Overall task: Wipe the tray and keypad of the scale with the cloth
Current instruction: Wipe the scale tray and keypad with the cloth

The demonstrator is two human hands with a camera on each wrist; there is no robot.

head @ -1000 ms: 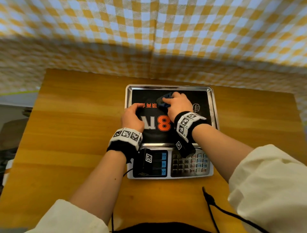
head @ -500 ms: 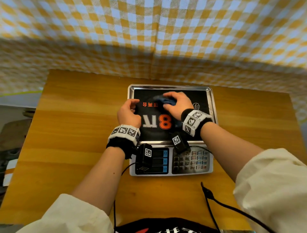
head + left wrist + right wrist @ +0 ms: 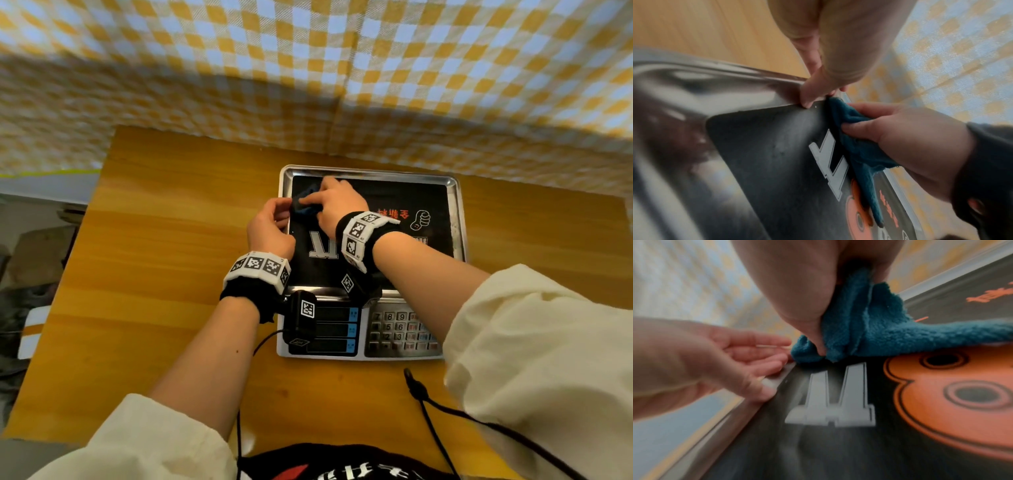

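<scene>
The scale's steel tray (image 3: 457, 212) carries a black mat (image 3: 394, 202) printed in white and orange. My right hand (image 3: 337, 202) pinches a bunched teal cloth (image 3: 305, 204) and presses it on the mat near the tray's far left corner. The wrist views show the cloth (image 3: 869, 324) (image 3: 857, 146) squeezed between thumb and fingers of the right hand (image 3: 910, 138), with a loose tail trailing over the orange figure. My left hand (image 3: 270, 222) (image 3: 705, 356) rests its relaxed fingers on the tray's left rim, right beside the cloth. The keypad (image 3: 397, 329) lies at the scale's near side, partly behind my right forearm.
The scale stands on a wooden table (image 3: 164, 274) in front of a yellow checked curtain (image 3: 308, 85). The scale's display panel (image 3: 335, 329) is partly hidden by the left wrist camera. A black cable (image 3: 428, 411) runs over the table's near right part. Clutter lies beyond the left edge.
My right hand has slid the cloth leftward from the middle of the mat to its far left corner. My left hand has shifted off the mat onto the tray's left rim.
</scene>
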